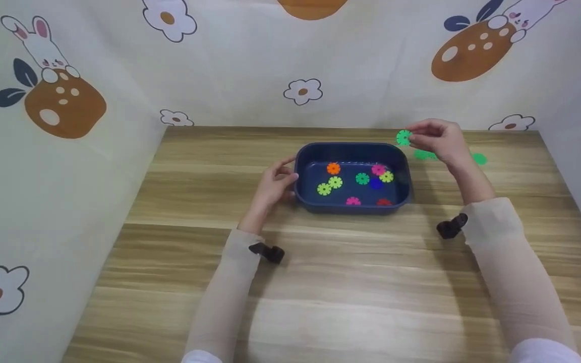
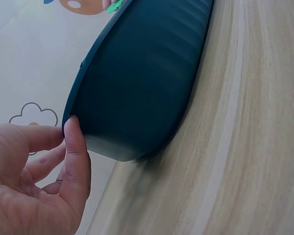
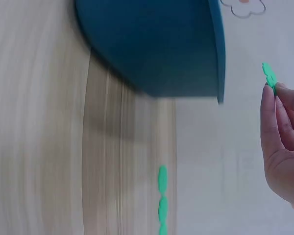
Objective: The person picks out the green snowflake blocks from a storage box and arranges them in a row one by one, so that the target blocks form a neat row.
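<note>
A dark blue rectangular bin (image 1: 315, 205) stands on the wooden table, with several notched plastic discs in orange, yellow, pink, green, blue and red inside. My left hand (image 1: 272, 185) pinches the bin's left rim between thumb and finger, as the left wrist view shows at the bin's wall (image 2: 137, 78). Above the bin's far right corner, my right hand (image 1: 439, 140) pinches a green notched disc (image 1: 403, 137) by its edge. That green disc (image 3: 269, 76) appears nearly edge-on in the right wrist view, apart from the bin.
Green discs (image 1: 421, 155) lie on the table right of the bin, partly hidden by my right hand. Another green disc (image 1: 479, 159) lies farther right. A patterned cloth (image 1: 240, 65) hangs along the table's back edge. Black wrist mounts (image 1: 270, 253) sit on both sleeves.
</note>
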### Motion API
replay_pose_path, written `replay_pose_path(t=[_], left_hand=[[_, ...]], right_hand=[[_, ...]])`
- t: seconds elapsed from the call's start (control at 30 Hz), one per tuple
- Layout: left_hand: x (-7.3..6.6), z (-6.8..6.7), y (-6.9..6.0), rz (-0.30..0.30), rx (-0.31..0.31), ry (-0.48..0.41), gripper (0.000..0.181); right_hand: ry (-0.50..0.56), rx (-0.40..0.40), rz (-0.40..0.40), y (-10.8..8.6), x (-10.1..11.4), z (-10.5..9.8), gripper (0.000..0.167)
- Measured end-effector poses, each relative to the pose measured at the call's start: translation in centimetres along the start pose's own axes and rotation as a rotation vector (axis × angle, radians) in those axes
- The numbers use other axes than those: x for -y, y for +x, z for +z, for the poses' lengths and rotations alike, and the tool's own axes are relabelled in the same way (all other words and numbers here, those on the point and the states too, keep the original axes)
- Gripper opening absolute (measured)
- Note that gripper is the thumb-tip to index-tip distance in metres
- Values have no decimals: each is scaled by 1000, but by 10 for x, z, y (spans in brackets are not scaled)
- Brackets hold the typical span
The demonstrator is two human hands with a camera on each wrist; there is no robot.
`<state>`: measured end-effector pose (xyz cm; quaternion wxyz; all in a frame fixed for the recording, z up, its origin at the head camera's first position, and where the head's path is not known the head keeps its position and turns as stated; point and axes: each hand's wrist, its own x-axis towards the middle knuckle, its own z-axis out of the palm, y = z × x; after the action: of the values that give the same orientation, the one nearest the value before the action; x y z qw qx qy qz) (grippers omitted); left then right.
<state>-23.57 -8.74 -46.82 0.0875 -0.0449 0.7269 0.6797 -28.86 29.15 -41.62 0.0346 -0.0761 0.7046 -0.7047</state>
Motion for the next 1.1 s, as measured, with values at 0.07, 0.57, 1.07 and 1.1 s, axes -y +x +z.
replay_pose_path(t=[0.07,0.57,1.07,1.1], left_hand=[[0,0,0,8,-1,8,50],[-1,0,0,1,0,19,48],[2,-1,0,12,-1,34,48],[2,-1,0,15,-2,34,48]], right_hand=[[16,-24,1,-2,1,-7,21],[196,-235,64,-21,1,-61,18],[355,-465,191,-36,-14,-113,24],[342,-481,209,-36,-16,-116,25]])
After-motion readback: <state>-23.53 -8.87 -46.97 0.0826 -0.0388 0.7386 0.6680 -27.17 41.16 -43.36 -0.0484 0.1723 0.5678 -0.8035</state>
